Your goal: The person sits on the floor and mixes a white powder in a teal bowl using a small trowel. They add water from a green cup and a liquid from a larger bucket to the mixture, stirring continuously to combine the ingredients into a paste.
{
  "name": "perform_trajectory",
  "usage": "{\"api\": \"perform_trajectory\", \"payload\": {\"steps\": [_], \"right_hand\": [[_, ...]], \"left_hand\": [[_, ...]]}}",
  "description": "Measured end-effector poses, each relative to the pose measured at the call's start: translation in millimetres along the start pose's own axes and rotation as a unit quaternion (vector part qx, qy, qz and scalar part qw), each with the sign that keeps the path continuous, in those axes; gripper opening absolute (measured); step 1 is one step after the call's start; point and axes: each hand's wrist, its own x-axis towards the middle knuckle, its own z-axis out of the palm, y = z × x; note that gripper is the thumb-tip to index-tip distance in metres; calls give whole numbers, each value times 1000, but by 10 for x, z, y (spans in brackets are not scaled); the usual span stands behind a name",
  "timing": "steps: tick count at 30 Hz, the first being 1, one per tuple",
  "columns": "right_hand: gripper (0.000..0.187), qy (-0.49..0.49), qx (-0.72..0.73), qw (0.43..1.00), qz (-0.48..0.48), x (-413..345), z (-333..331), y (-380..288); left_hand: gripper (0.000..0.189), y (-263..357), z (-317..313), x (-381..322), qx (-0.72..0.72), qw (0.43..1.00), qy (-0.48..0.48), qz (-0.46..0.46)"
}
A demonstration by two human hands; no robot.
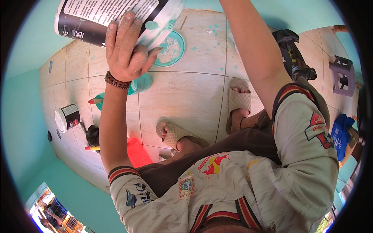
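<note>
My left hand [125, 49], dusted with pale specks, grips the side of a tilted plastic paint bucket [96, 17]. The bucket bears a black and white printed label and turquoise smears near its rim. Its upper part is cut off by the picture's top edge. My right forearm [250, 38] reaches up past that edge, so my right hand is out of view. Below the bucket, a round turquoise-stained lid [174, 54] with whitish, crumbly residue lies on the floor. Near my left wrist stands a turquoise-coated container [141, 84], partly hidden by the arm.
A red-tipped handle [94, 101] rests at a turquoise container behind my forearm. A smaller paint bucket [67, 118], black bag [93, 135] and red plastic item [138, 153] are leftward. Rightward are a black plastic bag [291, 58], purple stool [342, 77] and blue bag [341, 135]. Turquoise walls border the tiles.
</note>
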Motion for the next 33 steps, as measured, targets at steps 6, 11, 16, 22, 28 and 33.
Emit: {"api": "perform_trajectory", "payload": {"steps": [6,11,16,22,28,33], "right_hand": [[19,-12,16,1000,-11,33,33,14],[21,-18,24,1000,-8,46,65,6],[20,-22,24,999,-5,46,76,-1],[20,-18,8,1000,-2,58,65,-5],[20,-15,8,1000,-14,64,87,7],[19,-12,-6,1000,-12,78,81,15]], "left_hand": [[42,-19,-20,8,9,1000,0,3],[42,-26,-53,1,15,1000,-7,1],[42,-30,-54,-5,18,1000,-8,1],[42,-41,-55,-15,20,1000,-9,1],[42,-41,-55,-30,20,1000,-11,0],[42,-40,-52,-39,19,1000,-9,-2]]}}
